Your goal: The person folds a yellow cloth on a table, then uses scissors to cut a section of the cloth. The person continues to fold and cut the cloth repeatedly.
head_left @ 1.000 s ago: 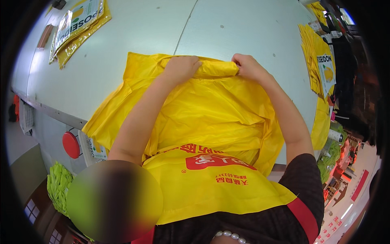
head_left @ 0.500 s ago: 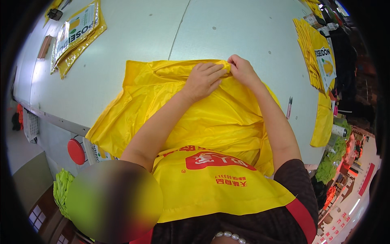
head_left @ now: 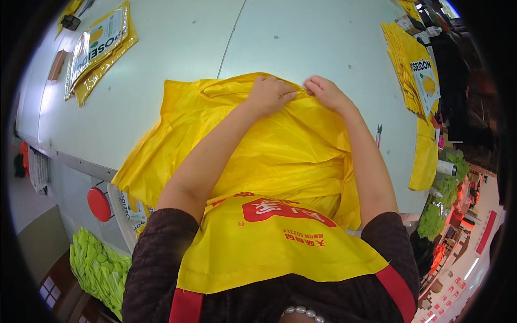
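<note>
On the pale worktable, a yellow garment spreads beneath and nearer than both hands. The left hand bends over its far fold; the right hand, just beside, curls at that edge. Whether either grips, I cannot tell.

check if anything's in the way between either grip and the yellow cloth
Nothing visible: the left grip lies directly on the yellow cloth, and the right grip is against its far edge. The shiny packets sit apart, off to the left.

Left hand just beside right hand
</note>
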Tool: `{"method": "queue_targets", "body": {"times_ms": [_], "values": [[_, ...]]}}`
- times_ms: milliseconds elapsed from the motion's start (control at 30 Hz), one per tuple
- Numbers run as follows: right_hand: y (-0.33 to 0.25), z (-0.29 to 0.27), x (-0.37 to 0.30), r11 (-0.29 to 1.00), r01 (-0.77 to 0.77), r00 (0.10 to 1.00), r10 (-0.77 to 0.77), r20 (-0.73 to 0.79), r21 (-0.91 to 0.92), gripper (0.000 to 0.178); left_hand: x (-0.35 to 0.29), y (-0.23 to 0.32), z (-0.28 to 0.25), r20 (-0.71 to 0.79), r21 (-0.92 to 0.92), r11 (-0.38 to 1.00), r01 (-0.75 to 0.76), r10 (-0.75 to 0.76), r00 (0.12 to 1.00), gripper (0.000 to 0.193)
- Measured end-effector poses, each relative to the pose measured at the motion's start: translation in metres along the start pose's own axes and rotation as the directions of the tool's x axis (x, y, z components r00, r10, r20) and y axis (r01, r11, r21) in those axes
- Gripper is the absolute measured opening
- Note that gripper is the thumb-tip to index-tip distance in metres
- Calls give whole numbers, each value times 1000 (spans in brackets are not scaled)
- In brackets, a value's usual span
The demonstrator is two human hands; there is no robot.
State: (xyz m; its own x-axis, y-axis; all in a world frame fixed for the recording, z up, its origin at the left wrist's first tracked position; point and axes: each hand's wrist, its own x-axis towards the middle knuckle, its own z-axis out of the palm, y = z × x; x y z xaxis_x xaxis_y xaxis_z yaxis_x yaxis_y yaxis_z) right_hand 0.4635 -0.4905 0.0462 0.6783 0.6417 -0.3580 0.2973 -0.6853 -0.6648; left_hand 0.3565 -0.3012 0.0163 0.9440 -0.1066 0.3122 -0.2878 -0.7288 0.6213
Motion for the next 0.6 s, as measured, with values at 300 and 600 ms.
{"method": "queue_targets", "body": {"times_ms": [300, 600], "values": [[-9, -3, -21, 855, -437, 762, 186, 621, 280, 19, -17, 6, 2, -70, -22, 998, -62, 60, 996, 16], [-26, 2, -37, 952, -22, 992, 58, -112, 304, 19, -20, 8, -3, -239, -122, 983, -136, 104, 965, 18]]}}
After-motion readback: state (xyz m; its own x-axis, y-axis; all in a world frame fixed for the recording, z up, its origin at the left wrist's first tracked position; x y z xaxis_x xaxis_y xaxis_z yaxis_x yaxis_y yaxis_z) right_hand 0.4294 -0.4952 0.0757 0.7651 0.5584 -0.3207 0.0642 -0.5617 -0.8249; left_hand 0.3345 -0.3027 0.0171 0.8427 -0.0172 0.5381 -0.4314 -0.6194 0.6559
